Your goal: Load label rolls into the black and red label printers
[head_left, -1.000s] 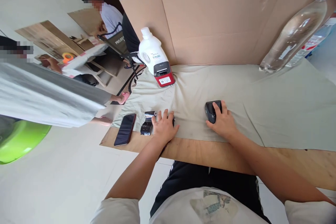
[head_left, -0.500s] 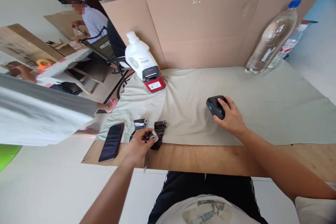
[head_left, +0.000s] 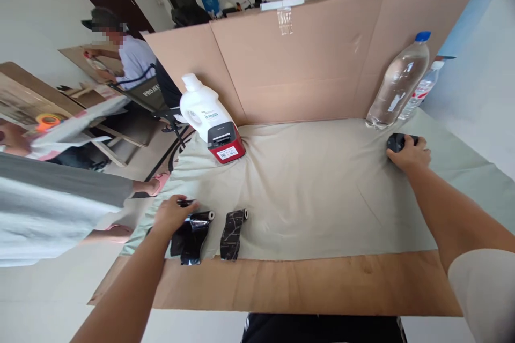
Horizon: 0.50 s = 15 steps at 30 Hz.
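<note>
The black device [head_left: 396, 142] is sitting far right on the cloth [head_left: 306, 187], just beside the bottle [head_left: 396, 83], with the right hand [head_left: 410, 154] gripping it. Well apart, the left hand [head_left: 171, 214] is resting with fingers curled on the foil rolls [head_left: 193, 233] and phone [head_left: 185, 203] at the near-left edge; its grip is unclear. Each roll's long axis is running away from the person.

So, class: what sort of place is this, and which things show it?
Probably a makeshift indoor work room: a cardboard screen backs a cloth-covered table, and another person sits at a separate table behind.
</note>
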Each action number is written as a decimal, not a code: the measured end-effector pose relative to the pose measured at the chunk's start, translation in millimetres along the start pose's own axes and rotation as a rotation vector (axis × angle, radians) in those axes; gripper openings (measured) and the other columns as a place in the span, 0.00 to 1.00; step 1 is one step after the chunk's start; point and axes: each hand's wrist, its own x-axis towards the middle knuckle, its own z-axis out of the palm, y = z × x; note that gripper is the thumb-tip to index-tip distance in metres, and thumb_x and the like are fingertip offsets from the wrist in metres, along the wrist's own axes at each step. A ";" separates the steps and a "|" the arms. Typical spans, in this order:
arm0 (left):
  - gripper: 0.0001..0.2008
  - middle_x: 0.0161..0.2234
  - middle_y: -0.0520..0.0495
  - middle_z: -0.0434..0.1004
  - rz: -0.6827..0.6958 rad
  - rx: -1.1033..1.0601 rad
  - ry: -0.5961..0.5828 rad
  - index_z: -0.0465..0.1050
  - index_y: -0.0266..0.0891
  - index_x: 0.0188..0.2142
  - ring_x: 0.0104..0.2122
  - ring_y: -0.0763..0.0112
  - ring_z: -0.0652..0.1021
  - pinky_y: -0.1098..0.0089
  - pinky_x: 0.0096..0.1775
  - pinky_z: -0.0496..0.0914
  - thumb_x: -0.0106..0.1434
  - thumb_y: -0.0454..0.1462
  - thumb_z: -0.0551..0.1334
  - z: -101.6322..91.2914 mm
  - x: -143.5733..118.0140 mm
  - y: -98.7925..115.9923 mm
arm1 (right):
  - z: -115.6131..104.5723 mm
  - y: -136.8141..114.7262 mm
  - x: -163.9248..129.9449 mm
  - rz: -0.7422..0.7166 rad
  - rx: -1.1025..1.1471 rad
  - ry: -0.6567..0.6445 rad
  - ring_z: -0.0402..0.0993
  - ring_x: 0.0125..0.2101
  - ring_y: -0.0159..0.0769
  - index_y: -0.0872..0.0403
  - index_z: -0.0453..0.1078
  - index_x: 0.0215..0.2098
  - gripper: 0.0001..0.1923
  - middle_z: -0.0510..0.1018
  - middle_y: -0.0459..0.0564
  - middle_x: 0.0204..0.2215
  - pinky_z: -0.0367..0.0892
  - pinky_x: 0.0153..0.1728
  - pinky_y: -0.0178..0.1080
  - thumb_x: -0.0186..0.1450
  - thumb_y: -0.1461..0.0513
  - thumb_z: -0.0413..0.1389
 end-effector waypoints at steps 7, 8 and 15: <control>0.33 0.53 0.34 0.75 0.038 -0.329 -0.181 0.70 0.38 0.47 0.53 0.47 0.75 0.57 0.51 0.69 0.46 0.55 0.67 -8.1 33.1 11.6 | 29.5 4.6 14.3 -0.232 0.096 0.275 0.34 0.68 0.76 0.51 0.58 0.67 0.49 0.46 0.73 0.69 0.41 0.56 0.73 0.55 0.36 0.60; 0.32 0.54 0.35 0.74 0.014 -0.448 -0.148 0.70 0.38 0.48 0.53 0.49 0.75 0.58 0.50 0.70 0.49 0.56 0.65 -13.3 44.7 21.1 | 33.0 -7.5 13.1 -0.358 0.124 0.328 0.34 0.69 0.73 0.50 0.58 0.67 0.47 0.48 0.71 0.69 0.40 0.58 0.72 0.57 0.36 0.57; 0.29 0.48 0.33 0.75 -0.265 -0.997 -0.109 0.70 0.36 0.46 0.43 0.54 0.78 0.62 0.39 0.72 0.58 0.58 0.62 -5.7 126.6 118.3 | 78.2 -185.3 -49.8 -0.802 0.162 -0.090 0.56 0.65 0.64 0.61 0.61 0.63 0.35 0.59 0.71 0.65 0.56 0.61 0.61 0.64 0.51 0.58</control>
